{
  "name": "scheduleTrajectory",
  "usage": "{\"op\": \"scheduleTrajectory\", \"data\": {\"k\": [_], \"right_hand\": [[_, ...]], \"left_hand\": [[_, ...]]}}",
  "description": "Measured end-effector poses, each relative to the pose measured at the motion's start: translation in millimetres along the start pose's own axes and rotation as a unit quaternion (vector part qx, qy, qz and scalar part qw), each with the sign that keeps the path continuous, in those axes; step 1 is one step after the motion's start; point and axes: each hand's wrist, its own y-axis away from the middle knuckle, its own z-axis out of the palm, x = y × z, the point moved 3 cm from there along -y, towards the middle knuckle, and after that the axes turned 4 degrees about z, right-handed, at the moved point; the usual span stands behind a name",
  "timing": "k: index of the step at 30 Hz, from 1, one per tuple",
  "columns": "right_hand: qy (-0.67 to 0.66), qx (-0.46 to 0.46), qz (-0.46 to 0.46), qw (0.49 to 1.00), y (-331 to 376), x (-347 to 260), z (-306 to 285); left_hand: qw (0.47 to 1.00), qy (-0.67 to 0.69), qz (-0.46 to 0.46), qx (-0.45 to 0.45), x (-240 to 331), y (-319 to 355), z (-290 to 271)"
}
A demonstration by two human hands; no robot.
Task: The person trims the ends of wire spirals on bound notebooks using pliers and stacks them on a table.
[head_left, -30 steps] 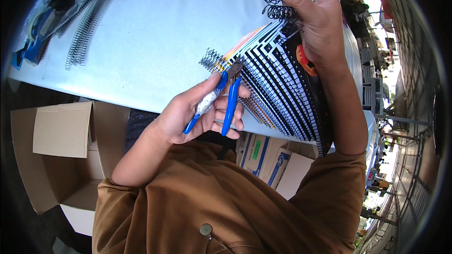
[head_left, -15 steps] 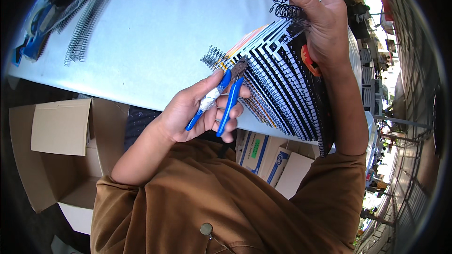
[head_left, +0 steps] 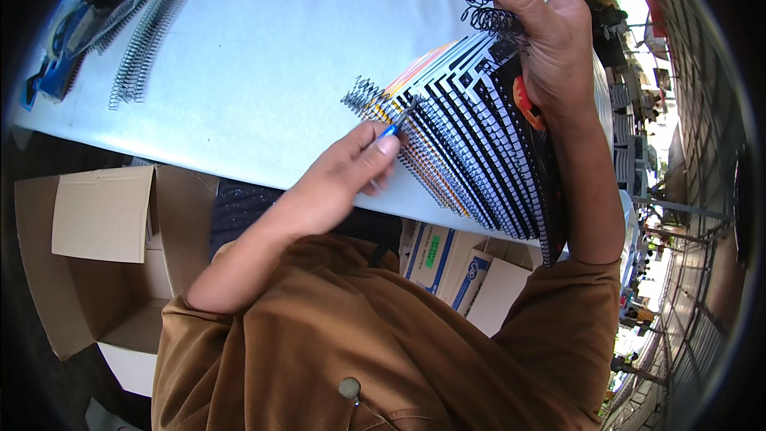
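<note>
While the left hand [head_left: 345, 174] closes around a pair of blue-handled pliers [head_left: 392, 128], the right hand [head_left: 549, 36] is raised beyond it and to its right, thumb and fingers pinching together at a bunch of black coil ends [head_left: 496, 21]. Between the two hands, a fanned stack of spiral-bound notebooks [head_left: 477, 152] leans over the surface [head_left: 263, 72], its bound edges running from just beside the pliers to beneath the right wrist. Most of the pliers' handles are hidden inside the left hand, and their dark nose points at the bound edges; whether it touches a coil, I cannot tell. Just beyond the left hand, grey coil ends [head_left: 365, 96] stick out from the stack's near-left side. Under the right wrist, a black cover [head_left: 546, 179] with an orange-red patch [head_left: 527, 102] faces outward. Well to the left of the hands lie long loose coils [head_left: 153, 44], next to clear plastic wrapping [head_left: 120, 0]. Below and left of the left hand stands an open cardboard box [head_left: 96, 271]; below the notebooks, more boxes [head_left: 447, 267] carry blue bands.
</note>
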Motion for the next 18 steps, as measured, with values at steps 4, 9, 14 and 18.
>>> {"op": "scheduleTrajectory", "data": {"k": [4, 9, 14, 18], "right_hand": [[-0.012, 0.003, 0.004, 1.0, 0.5, -1.3, 3.0], [-0.046, -0.032, 0.013, 0.998, 4.3, -8.5, 7.6], [-0.011, 0.004, 0.006, 1.0, 0.1, -1.2, 3.2], [0.011, 0.012, 0.0, 1.0, 1.5, -3.7, 1.9]], "left_hand": [[0.847, 0.484, -0.137, -0.172, -7.8, -0.3, 5.8], [0.915, 0.352, -0.151, -0.124, 1.4, 2.1, -2.9], [0.928, -0.358, 0.038, 0.098, 16.2, 3.3, -1.0], [0.998, -0.017, -0.019, -0.055, -4.8, 0.4, -6.2]]}}
